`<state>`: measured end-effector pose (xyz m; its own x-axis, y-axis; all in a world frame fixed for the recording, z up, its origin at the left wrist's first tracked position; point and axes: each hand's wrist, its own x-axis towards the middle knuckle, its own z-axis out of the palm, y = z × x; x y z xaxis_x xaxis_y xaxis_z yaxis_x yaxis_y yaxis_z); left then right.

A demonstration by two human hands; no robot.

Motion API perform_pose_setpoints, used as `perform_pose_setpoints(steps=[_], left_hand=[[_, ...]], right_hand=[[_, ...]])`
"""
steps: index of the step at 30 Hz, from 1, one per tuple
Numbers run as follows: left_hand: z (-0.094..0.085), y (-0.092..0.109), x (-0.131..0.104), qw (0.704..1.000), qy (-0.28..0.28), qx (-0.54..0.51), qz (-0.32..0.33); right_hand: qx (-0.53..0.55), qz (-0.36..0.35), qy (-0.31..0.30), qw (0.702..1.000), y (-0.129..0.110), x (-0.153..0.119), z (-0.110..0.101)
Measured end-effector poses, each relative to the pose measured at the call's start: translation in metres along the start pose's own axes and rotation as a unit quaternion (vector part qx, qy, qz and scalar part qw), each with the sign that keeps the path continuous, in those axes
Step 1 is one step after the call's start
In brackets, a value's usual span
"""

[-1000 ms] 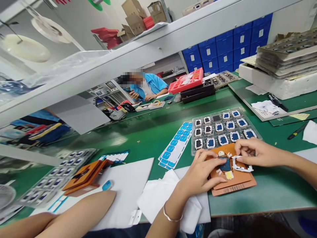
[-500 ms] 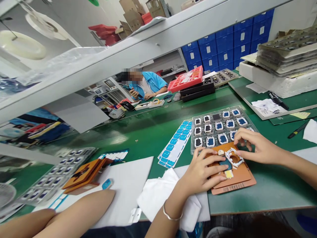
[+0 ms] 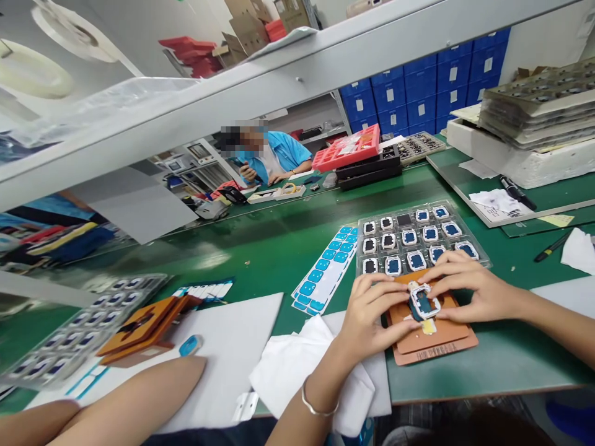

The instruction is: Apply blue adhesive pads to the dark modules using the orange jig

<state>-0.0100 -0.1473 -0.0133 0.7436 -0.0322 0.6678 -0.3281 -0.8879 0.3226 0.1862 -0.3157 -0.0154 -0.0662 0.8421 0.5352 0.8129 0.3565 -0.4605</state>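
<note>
An orange fixture plate lies near the front edge of the green table. Over its dark blue insert sits a white frame, with a yellow piece just below. My right hand grips the frame's right side between thumb and fingers. From the left, my left hand rests on the plate, its fingers spread and the tips at the frame's left edge. Right behind the plate is a clear tray of white frames with blue or black centres. A sheet of blue stickers lies left of that tray.
White cloths lie left of my left wrist. Another person's arms rest at the lower left, near a second orange fixture. A person in blue sits across the table. Stacked trays stand at right.
The white frame has moved left, from beside the dark blue insert to over it, with my right hand on it. My left fingers have drawn back from the insert to the frame's left edge.
</note>
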Motion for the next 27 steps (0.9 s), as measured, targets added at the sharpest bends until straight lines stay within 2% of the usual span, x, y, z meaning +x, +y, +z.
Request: perform_pose_setpoints(steps=[2,7,13,18,24,27], left_hand=[[0.002,-0.001,-0.001,1.000,0.007,0.002,-0.030],[0.004,-0.001,-0.002,0.995,-0.037,-0.015,-0.089],[0.003,0.001,-0.001,0.992,-0.054,-0.028,-0.107],[0.006,-0.003,-0.001,0.985,-0.084,-0.058,-0.139],[0.009,-0.006,-0.002,0.978,-0.042,-0.134,-0.153],[0.009,-0.002,-0.002,0.981,-0.066,-0.139,-0.122]], right_hand=[[-0.033,-0.002,0.019,0.999,-0.006,-0.001,0.008],[-0.067,-0.020,0.043,0.997,-0.011,-0.001,0.015],[-0.079,-0.011,0.019,0.997,-0.012,-0.001,0.012],[-0.100,-0.032,-0.009,0.994,-0.012,0.003,0.011],[-0.047,0.001,0.021,0.999,-0.014,0.004,0.012],[0.021,0.055,0.043,0.997,-0.016,0.000,0.015]])
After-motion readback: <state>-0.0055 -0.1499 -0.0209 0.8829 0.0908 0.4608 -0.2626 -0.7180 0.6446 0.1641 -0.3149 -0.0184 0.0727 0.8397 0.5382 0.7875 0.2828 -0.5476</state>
